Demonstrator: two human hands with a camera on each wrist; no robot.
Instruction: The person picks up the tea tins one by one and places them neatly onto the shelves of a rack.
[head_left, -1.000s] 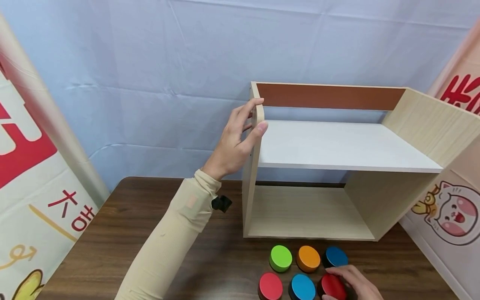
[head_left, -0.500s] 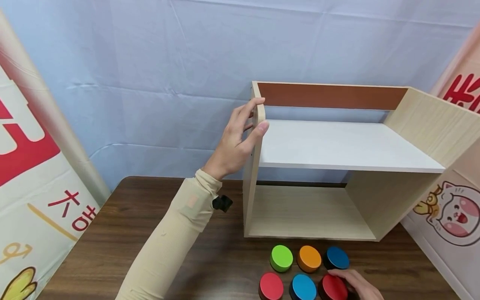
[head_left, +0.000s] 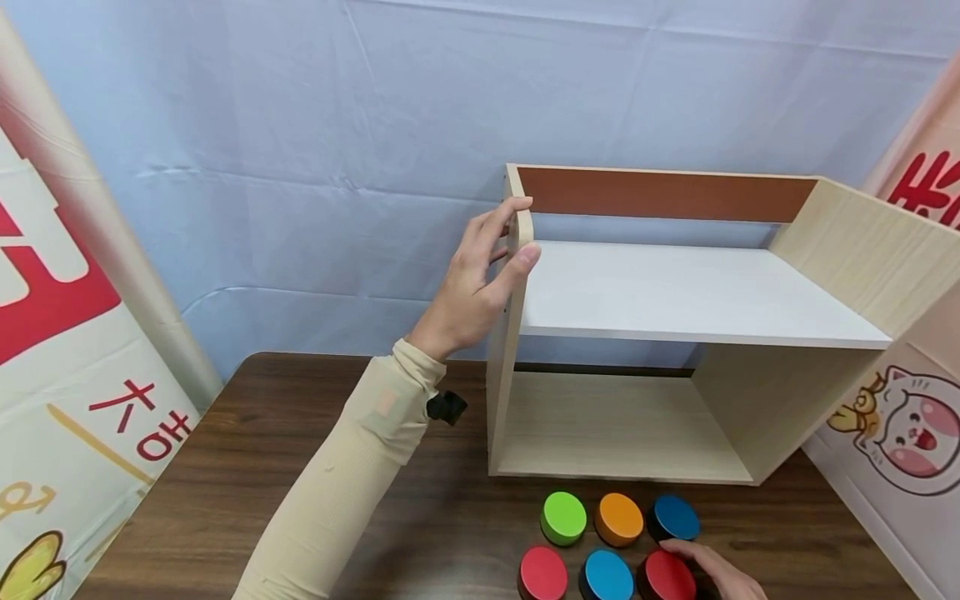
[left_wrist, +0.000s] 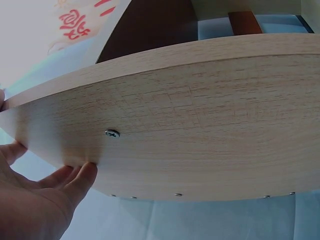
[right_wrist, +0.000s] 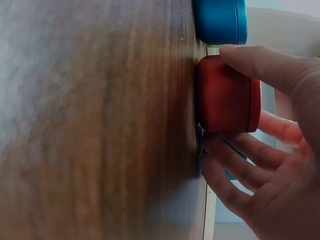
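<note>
At the near edge of the dark wood-grain counter point(head_left: 225, 500), right hand point(head_left: 712, 571) grasping a round red puck with dark base point(head_left: 666, 575): thumb along one side, fingers curled at the other, puck's base flat on the counter. Rest of hand cut off by the frame edge.

Five more pucks close by in two rows: second red round puck point(head_left: 542, 573) and light blue round puck point(head_left: 604, 575) in the near row; green round puck point(head_left: 562, 517), orange round puck point(head_left: 618, 518), dark blue round puck point(head_left: 672, 517) behind. All just beside one another, small gaps.

Behind them, light wooden two-tier shelf unit point(head_left: 847, 250), white middle board, brown back rail, lower bay open to the front, nothing in it.

Left hand point(head_left: 480, 279), beige sleeve, clasps the top of the unit's left side panel, thumb on the front edge, fingers on the outer face.

Risks, as judged:
- Pucks packed tight; lifting the held one at a slant could knock the light blue or dark blue neighbour.
- Grip sits low on smooth sides; may slip.
- Upper board overhangs the bay; puck or knuckles could clip it.
</note>
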